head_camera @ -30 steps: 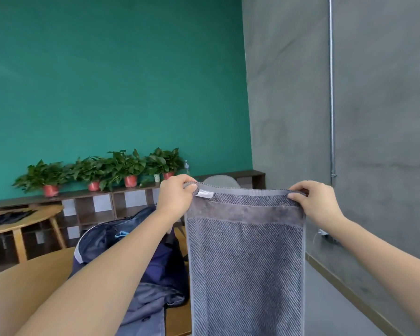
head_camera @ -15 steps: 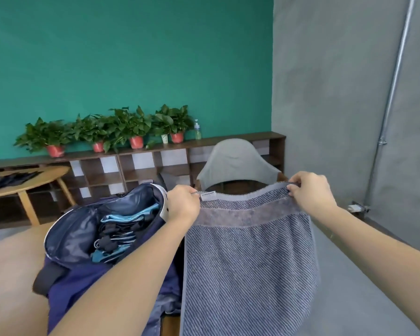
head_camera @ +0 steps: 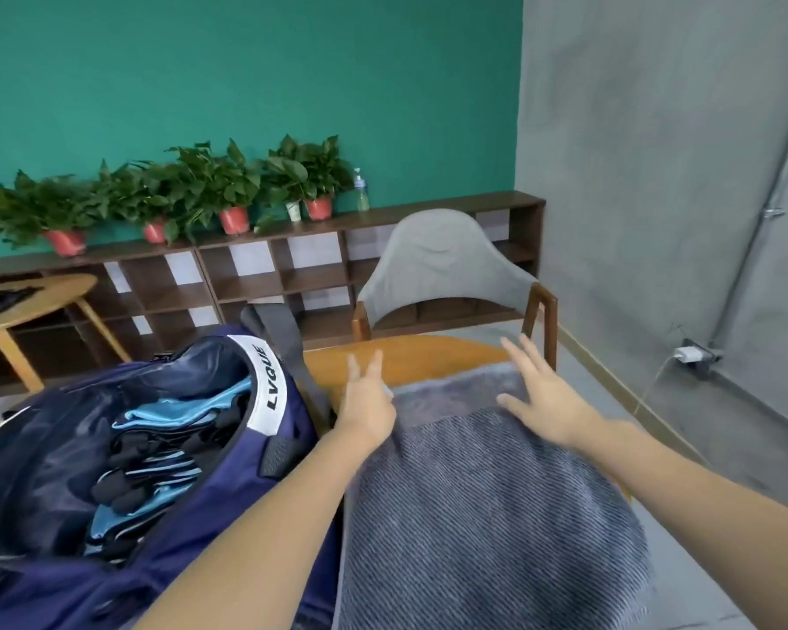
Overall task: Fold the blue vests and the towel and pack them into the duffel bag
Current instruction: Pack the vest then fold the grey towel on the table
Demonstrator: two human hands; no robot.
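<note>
A grey striped towel [head_camera: 483,507] lies spread on the wooden table [head_camera: 410,356], its far end toward the chair. My left hand [head_camera: 367,402] is at the towel's far left corner with fingers straight and spread. My right hand [head_camera: 542,397] lies flat on the towel's far right part, fingers spread. Left of the towel stands the dark blue duffel bag [head_camera: 265,470], unzipped, with folded blue and black vests [head_camera: 155,456] inside it.
A grey-backed wooden chair [head_camera: 446,275] stands at the table's far side. Behind it runs a low dark shelf [head_camera: 255,275] with potted plants [head_camera: 228,188]. A second wooden table [head_camera: 33,302] is at the left. A grey wall with a socket [head_camera: 697,356] is on the right.
The towel, held up by its top corners before, now lies on the table. Both hands have let go of it and opened flat. The view has tilted down.
</note>
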